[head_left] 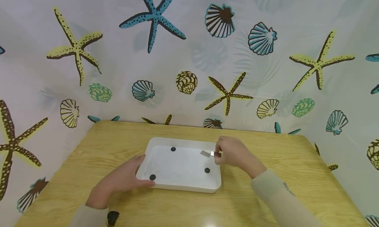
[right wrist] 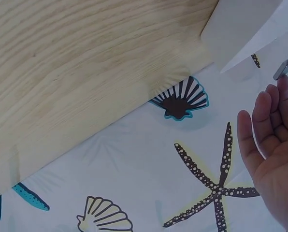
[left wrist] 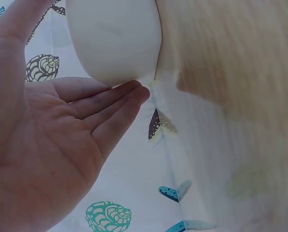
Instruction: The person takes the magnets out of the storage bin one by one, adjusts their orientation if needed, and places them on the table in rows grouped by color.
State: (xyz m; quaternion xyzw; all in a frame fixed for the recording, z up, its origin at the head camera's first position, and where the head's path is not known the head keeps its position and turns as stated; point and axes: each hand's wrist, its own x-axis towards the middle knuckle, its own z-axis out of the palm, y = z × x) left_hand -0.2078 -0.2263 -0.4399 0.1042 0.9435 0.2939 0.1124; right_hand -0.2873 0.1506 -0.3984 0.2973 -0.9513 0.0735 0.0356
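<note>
A white shallow tray (head_left: 180, 163) with rounded corners sits in front of me. My left hand (head_left: 125, 174) holds its near left corner, the thumb along the front side and the fingers at the left side. The left wrist view shows those fingertips against the tray's outer wall (left wrist: 115, 43). At the tray's right end my right hand (head_left: 232, 153) pinches a small shiny metal rectangle (head_left: 212, 153) between thumb and fingers. Its edge shows in the right wrist view as a grey metal piece (right wrist: 282, 70). Just left of it, a flat grey rectangle (head_left: 204, 153) shows over the tray floor.
Three black discs lie in the tray: one disc at the back (head_left: 173, 149), another disc at front left (head_left: 152, 177) and a disc at right (head_left: 207, 170). The wooden table (head_left: 266, 194) meets a white curtain (head_left: 183, 49) printed with shells and starfish.
</note>
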